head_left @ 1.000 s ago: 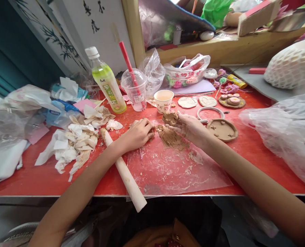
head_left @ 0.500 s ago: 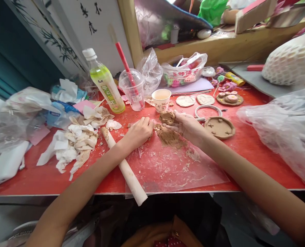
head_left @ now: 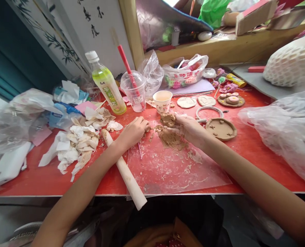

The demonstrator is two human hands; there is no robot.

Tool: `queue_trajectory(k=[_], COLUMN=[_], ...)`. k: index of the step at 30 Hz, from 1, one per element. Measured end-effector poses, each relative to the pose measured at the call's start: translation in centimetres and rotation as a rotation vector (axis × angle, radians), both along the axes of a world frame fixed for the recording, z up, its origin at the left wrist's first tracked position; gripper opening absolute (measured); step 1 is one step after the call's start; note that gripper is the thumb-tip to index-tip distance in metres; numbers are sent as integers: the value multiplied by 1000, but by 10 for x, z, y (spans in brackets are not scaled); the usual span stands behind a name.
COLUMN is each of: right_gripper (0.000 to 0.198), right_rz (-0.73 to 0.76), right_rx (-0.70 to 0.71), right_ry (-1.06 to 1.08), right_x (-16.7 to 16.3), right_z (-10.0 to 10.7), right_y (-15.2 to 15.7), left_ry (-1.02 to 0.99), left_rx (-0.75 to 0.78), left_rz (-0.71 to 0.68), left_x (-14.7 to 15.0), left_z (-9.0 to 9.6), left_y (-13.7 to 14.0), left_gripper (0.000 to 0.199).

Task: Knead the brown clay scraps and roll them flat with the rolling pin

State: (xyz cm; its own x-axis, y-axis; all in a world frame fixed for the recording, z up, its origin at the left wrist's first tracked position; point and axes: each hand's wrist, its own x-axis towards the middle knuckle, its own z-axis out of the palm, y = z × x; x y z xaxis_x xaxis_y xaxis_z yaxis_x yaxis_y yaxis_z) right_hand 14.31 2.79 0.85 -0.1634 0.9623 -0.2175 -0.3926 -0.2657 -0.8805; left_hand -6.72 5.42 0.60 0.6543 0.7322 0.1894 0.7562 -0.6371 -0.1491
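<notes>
My right hand point(head_left: 187, 127) holds a lump of brown clay point(head_left: 168, 119) between thumb and fingers, just in front of a paper cup point(head_left: 162, 102). Below it, a flattened smear of wet clay point(head_left: 173, 140) lies on a clear plastic sheet point(head_left: 168, 175). My left hand point(head_left: 136, 130) is low over the sheet's left side, its fingers curled down. Brown crumbs show at its fingertips, but what is under them is hidden. A thin pink stick point(head_left: 140, 151) lies beside that hand. A pale rolling pin point(head_left: 128, 178) passes under my left forearm.
Crumpled tissues point(head_left: 77, 144), a green drink bottle point(head_left: 108, 85) and a plastic cup point(head_left: 134, 91) with a red-handled brush point(head_left: 128, 67) stand left and behind. To the right are a round clay dish point(head_left: 221, 129), clay discs point(head_left: 186, 102) and a plastic bag point(head_left: 283, 120).
My left hand has shifted slightly left, uncovering the pink stick and some clay crumbs. My right hand still holds the clay lump in nearly the same place. The view has tilted slightly.
</notes>
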Motion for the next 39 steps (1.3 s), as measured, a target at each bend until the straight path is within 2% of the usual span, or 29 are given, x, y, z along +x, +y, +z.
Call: queue_trajectory(k=[2, 6, 9, 17, 24, 32, 36, 39], right_gripper=[23, 23, 24, 25, 24, 20, 22, 22], right_rz=[13, 16, 20, -8, 19, -12, -22, -22], right_rx=[9, 13, 10, -1, 8, -33, -59, -43], right_ry=[8, 12, 6, -26, -16, -17, -9, -15], right_x=[0, 0, 0, 0, -2, -2, -1, -1], right_z=[1, 0, -1, 3, 2, 6, 4, 2], right_y=[-1, -1, -1, 0, 0, -1, -1, 0], left_ry=[41, 177, 249, 298, 302, 114, -145, -441], left_rx=[-4, 92, 92, -12, -22, -165, -283, -275], left_rz=[-3, 42, 56, -11, -128, -73, -119, -120], left_x=[-1, 5, 8, 10, 9, 7, 9, 10], left_z=[-1, 1, 3, 9, 8, 3, 4, 7], left_y=[-2, -6, -5, 2, 3, 5, 4, 1], left_gripper=[30, 32, 33, 28, 25, 28, 31, 34])
